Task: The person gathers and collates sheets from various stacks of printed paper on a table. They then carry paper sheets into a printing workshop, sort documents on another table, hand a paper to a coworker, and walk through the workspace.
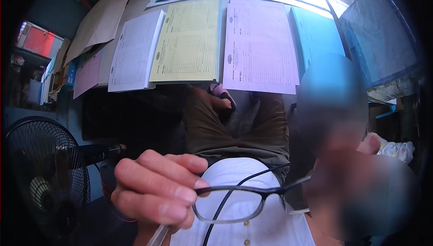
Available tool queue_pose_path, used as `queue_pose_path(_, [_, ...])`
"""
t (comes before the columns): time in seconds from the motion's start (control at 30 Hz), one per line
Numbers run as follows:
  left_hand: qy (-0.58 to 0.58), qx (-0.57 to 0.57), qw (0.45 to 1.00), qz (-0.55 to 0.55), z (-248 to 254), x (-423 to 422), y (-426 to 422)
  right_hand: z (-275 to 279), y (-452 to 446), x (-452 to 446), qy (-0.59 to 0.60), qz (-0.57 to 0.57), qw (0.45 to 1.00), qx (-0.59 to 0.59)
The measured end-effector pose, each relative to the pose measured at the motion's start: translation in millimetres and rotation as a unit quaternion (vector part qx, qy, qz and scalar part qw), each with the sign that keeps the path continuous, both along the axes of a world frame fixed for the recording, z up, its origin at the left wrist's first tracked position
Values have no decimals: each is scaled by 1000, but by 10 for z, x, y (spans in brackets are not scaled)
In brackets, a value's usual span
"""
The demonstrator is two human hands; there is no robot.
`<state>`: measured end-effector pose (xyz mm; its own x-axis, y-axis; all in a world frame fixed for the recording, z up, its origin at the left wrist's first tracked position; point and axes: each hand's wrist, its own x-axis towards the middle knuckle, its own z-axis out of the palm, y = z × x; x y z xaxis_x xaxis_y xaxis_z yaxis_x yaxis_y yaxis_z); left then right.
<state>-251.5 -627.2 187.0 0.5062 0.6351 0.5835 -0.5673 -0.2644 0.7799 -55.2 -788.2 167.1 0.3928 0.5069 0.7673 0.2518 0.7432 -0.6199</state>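
Observation:
A pair of dark-framed eyeglasses (230, 203) is held up in front of the white buttoned shirt, close to the camera. My left hand (158, 187) pinches the frame at its left end, with the fingers folded round it and a pale temple arm pointing down below the hand. Over at the right, my right hand (343, 169) is mostly covered by a blurred patch, and its fingers cannot be made out. The other end of the glasses runs toward it. A black cable (225, 198) hangs down behind the lens.
Stacks of printed forms lie on the table: white (135, 50), yellow (189, 43), pink (259, 45) and blue (318, 34). A black fan (47, 169) stands at the left. A plastic-covered box (381, 34) is at the right, above a plastic bag (397, 150).

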Motion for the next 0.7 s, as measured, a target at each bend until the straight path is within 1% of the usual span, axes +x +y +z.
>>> queue_pose_path(0.03, [-35,28,999,-29,-2,-9,31,87,-72,-7,-10,8,1000,-19])
queue_pose_path(0.07, [-89,23,996,4,40,76,-43,160,-36,34,-16,46,999,7])
queue_pose_path(0.13, [-115,-18,993,-25,134,12,-73,299,-165,-7,-3,24,1000,-4])
queue_pose_path(0.17, [-109,-30,993,-26,163,-17,-64,373,-233,0,-7,6,1000,-3])
queue_pose_path(0.23, [-140,20,990,-18,212,-83,51,400,-310,32,-8,-13,999,28])
queue_pose_path(0.27, [-153,46,987,-14,242,-138,130,390,-326,14,-5,-14,1000,23])
queue_pose_path(0.33, [-178,100,979,-5,316,-269,307,354,-329,-36,-3,-57,998,39])
queue_pose_path(0.37, [-170,84,982,29,426,-326,322,345,-325,-55,-5,-78,996,46])
queue_pose_path(0.4, [-170,81,982,28,406,-316,283,337,-315,-76,-9,-100,993,54])
queue_pose_path(0.5, [-213,-63,974,42,349,71,-118,315,-253,-134,-24,-162,982,91])
queue_pose_path(0.57, [-257,-145,954,46,378,299,-234,327,-168,-109,-49,-199,970,134])
queue_pose_path(0.6, [-264,-138,954,44,437,297,-220,332,-136,-117,-56,-217,962,154])
queue_pose_path(0.63, [-214,-137,966,48,521,265,-216,270,-102,-130,-65,-217,964,139])
queue_pose_path(0.67, [-164,-137,975,53,607,214,-226,423,-84,-119,-68,-213,963,148])
queue_pose_path(0.7, [-110,-141,982,60,685,152,-251,683,-88,-109,-73,-100,992,15])
